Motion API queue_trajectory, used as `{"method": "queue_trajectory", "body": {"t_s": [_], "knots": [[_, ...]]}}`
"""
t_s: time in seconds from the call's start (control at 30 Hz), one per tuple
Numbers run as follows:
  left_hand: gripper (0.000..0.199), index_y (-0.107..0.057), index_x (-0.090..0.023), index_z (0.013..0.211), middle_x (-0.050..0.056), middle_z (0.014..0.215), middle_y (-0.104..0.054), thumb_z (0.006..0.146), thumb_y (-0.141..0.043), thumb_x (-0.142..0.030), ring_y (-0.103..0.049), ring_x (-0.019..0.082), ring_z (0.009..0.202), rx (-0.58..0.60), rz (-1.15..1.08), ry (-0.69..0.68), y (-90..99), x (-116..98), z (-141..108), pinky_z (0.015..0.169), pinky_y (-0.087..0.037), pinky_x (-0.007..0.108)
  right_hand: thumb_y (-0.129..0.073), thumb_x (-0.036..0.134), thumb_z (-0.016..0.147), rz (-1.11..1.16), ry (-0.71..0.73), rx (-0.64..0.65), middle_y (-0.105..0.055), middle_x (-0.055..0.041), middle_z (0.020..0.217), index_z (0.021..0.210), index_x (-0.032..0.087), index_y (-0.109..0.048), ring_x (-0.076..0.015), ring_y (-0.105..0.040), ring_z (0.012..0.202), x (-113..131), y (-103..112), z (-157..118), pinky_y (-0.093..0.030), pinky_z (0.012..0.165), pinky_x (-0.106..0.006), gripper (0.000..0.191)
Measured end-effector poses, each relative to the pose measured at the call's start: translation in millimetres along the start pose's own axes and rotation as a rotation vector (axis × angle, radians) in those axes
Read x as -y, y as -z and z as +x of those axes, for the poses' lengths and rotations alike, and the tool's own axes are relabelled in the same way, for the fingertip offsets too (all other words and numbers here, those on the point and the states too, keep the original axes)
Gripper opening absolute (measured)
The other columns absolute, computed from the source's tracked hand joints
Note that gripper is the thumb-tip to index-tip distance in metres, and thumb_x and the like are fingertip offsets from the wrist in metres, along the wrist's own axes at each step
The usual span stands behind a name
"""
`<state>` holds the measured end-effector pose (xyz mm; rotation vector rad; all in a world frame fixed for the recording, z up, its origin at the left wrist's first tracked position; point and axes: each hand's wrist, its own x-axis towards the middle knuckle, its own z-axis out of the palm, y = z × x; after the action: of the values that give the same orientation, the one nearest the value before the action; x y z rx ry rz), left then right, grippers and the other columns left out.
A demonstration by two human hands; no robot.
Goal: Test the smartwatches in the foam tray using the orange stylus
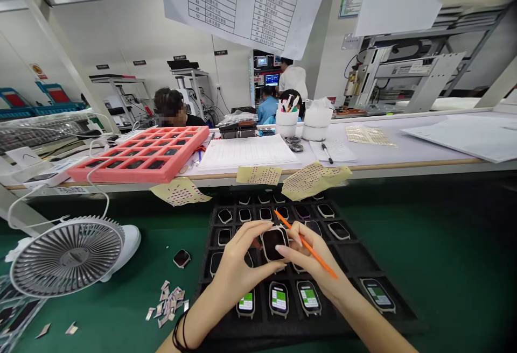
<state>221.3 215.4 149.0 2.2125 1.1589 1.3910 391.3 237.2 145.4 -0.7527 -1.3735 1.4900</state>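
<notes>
My left hand (242, 251) grips a black square smartwatch body (273, 244) by its edges above a black compartment tray (351, 256). My right hand (311, 261) holds a thin orange stick (309, 248) between its fingers, with the stick's far end reaching past the watch's upper right corner. The right fingertips sit close to the watch's right edge. Below my hands, several watches with green-and-white screens (279, 299) lie in the tray. Further dark-screened watches (325, 211) fill the upper compartments. My hands hide the tray's middle.
A white desk fan (67, 256) stands on the green mat (444, 267) at left, near a loose watch (181, 258) and torn paper scraps (166, 303). Yellow perforated sheets (258, 175) hang over the white bench's edge. A pink tray (139, 154) sits there. Co-workers (173, 108) sit beyond.
</notes>
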Motion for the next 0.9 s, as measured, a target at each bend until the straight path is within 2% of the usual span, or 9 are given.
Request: {"method": "queue_trajectory", "body": {"t_s": [0.2, 0.3, 0.4, 0.5, 0.6, 0.7, 0.8, 0.9], "knots": [[0.044, -0.056, -0.023, 0.118, 0.010, 0.118, -0.063, 0.077, -0.072, -0.026, -0.062, 0.022, 0.099, -0.016, -0.021, -0.015, 0.4, -1.6, 0.0, 0.067, -0.058, 0.028, -0.074, 0.038, 0.072, -0.007, 0.005, -0.019, -0.026, 0.0093, 0.058, 0.066, 0.023, -0.031, -0.0085, -0.021, 0.050, -1.7, 1.8, 0.1, -0.026, 0.046, -0.020, 0.046], [0.043, -0.056, -0.022, 0.117, 0.009, 0.116, -0.064, 0.077, -0.071, -0.022, -0.062, 0.022, 0.101, -0.023, -0.003, -0.007, 1.7, -2.6, 0.7, 0.070, -0.058, 0.029, -0.074, 0.038, 0.074, 0.022, -0.004, -0.028, -0.032, 0.0073, 0.062, 0.066, 0.022, -0.033, -0.0100, -0.033, 0.055, -2.4, 3.6, 0.9, -0.039, 0.051, -0.021, 0.044], [0.038, -0.055, -0.022, 0.114, 0.007, 0.108, -0.067, 0.078, -0.067, -0.017, -0.065, 0.019, 0.089, -0.063, 0.053, 0.046, 6.8, -1.7, 1.6, 0.073, -0.057, 0.030, -0.071, 0.041, 0.077, 0.074, 0.000, -0.050, -0.037, 0.0046, 0.067, 0.064, 0.022, -0.035, -0.0132, -0.045, 0.063, 0.3, 5.6, 1.9, -0.051, 0.058, -0.027, 0.043], [0.035, -0.055, -0.022, 0.112, 0.005, 0.101, -0.068, 0.078, -0.065, -0.018, -0.066, 0.017, 0.078, -0.112, 0.100, 0.110, 12.5, 2.0, 2.1, 0.072, -0.057, 0.030, -0.072, 0.044, 0.077, 0.097, 0.012, -0.063, -0.042, 0.0042, 0.066, 0.064, 0.023, -0.035, -0.0152, -0.053, 0.062, 5.1, 6.6, 1.8, -0.056, 0.059, -0.032, 0.044], [0.036, -0.054, -0.021, 0.112, 0.006, 0.103, -0.067, 0.078, -0.065, -0.019, -0.066, 0.017, 0.080, -0.125, 0.101, 0.136, 14.2, 5.8, 2.1, 0.072, -0.056, 0.030, -0.072, 0.044, 0.076, 0.102, 0.026, -0.071, -0.050, 0.0028, 0.069, 0.064, 0.023, -0.035, -0.0186, -0.061, 0.068, 8.7, 6.8, 0.8, -0.058, 0.061, -0.034, 0.044], [0.037, -0.054, -0.022, 0.112, 0.004, 0.102, -0.067, 0.078, -0.064, -0.018, -0.066, 0.017, 0.080, -0.115, 0.092, 0.132, 11.8, 7.3, 2.2, 0.072, -0.056, 0.029, -0.071, 0.044, 0.077, 0.084, 0.048, -0.078, -0.052, 0.0024, 0.069, 0.064, 0.024, -0.035, -0.0172, -0.060, 0.064, 9.6, 6.0, 0.0, -0.059, 0.061, -0.034, 0.043], [0.036, -0.054, -0.023, 0.111, 0.004, 0.101, -0.067, 0.077, -0.064, -0.017, -0.065, 0.016, 0.081, -0.110, 0.094, 0.128, 9.4, 7.2, 2.7, 0.073, -0.055, 0.028, -0.070, 0.043, 0.078, 0.061, 0.074, -0.078, -0.048, 0.0042, 0.066, 0.064, 0.024, -0.036, -0.0143, -0.055, 0.057, 10.2, 3.9, -0.4, -0.059, 0.062, -0.035, 0.042], [0.035, -0.053, -0.022, 0.110, 0.004, 0.102, -0.066, 0.077, -0.064, -0.017, -0.065, 0.016, 0.080, -0.105, 0.096, 0.129, 9.4, 6.4, 2.8, 0.072, -0.055, 0.028, -0.069, 0.045, 0.078, 0.036, 0.086, -0.076, -0.045, 0.0049, 0.066, 0.065, 0.024, -0.036, -0.0149, -0.057, 0.058, 11.4, 7.0, -1.1, -0.058, 0.065, -0.036, 0.042]]}}
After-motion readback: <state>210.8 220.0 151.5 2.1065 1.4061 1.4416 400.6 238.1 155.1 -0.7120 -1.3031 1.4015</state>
